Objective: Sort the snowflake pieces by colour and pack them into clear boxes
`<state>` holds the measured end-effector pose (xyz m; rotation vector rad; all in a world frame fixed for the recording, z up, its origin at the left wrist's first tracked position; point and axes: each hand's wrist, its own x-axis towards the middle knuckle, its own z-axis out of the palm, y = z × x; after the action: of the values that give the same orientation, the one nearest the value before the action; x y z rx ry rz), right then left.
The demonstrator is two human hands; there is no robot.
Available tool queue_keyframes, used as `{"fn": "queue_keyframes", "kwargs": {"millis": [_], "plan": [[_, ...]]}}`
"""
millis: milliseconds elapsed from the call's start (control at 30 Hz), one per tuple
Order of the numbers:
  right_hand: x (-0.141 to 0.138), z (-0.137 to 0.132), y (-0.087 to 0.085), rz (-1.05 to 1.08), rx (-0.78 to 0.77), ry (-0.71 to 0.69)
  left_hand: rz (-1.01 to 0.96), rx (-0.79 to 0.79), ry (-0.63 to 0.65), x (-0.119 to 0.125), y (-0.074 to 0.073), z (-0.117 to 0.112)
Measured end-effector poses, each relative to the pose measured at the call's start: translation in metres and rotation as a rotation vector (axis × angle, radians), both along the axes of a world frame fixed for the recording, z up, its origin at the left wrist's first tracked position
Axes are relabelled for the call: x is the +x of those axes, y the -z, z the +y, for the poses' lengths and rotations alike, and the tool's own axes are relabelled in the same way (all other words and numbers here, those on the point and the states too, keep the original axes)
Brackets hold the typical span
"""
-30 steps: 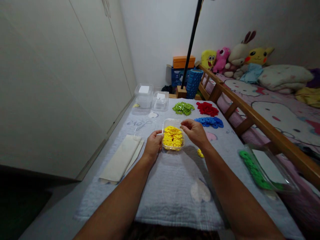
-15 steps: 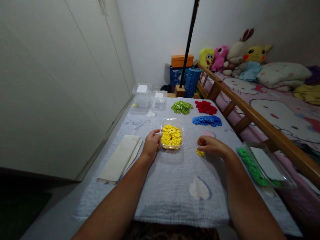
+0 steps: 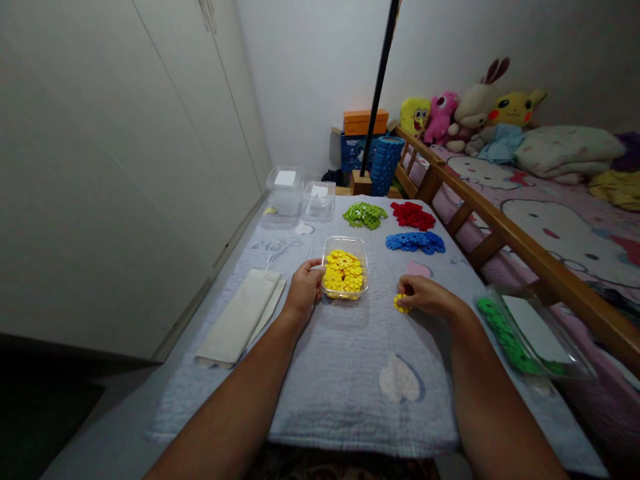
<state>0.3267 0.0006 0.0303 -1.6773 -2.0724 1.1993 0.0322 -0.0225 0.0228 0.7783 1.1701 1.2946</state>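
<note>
A clear plastic container (image 3: 365,268) stands at the middle of the cloth-covered table, with a heap of yellow flower-shaped pieces (image 3: 343,272) inside. My left hand (image 3: 303,291) grips its left side, fingers against the wall and rim. To the right of the container, my right hand (image 3: 424,295) pinches a single yellow flower-shaped piece (image 3: 401,304) just over the cloth; part of that piece is hidden by the fingers.
Light green (image 3: 365,215), red (image 3: 413,216) and blue pieces (image 3: 415,242) lie in piles at the far right. A lidded box of green pieces (image 3: 510,337) sits at the right edge by the bed rail (image 3: 530,250). Folded cloth (image 3: 241,317) and empty containers (image 3: 285,193) are on the left.
My right hand's fingers have closed on the yellow piece, which now looks tilted up from the cloth. My left hand and the container stay in place.
</note>
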Motion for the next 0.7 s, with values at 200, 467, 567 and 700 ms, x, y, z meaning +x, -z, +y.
{"fn": "queue_keyframes", "kwargs": {"millis": [200, 467, 567, 700], "plan": [[-0.018, 0.000, -0.023, 0.184, 0.135, 0.068, 0.009, -0.004, -0.022, 0.001, -0.001, 0.000], [-0.079, 0.003, -0.061, 0.415, 0.259, 0.094, 0.135, 0.097, -0.077, 0.000, 0.011, 0.005], [-0.096, 0.006, -0.057, 0.407, 0.250, 0.055, 0.145, 0.106, -0.078, -0.001, 0.012, 0.006], [-0.095, 0.008, -0.044, 0.342, 0.322, 0.121, 0.203, 0.105, -0.092, -0.003, 0.014, 0.006]]}}
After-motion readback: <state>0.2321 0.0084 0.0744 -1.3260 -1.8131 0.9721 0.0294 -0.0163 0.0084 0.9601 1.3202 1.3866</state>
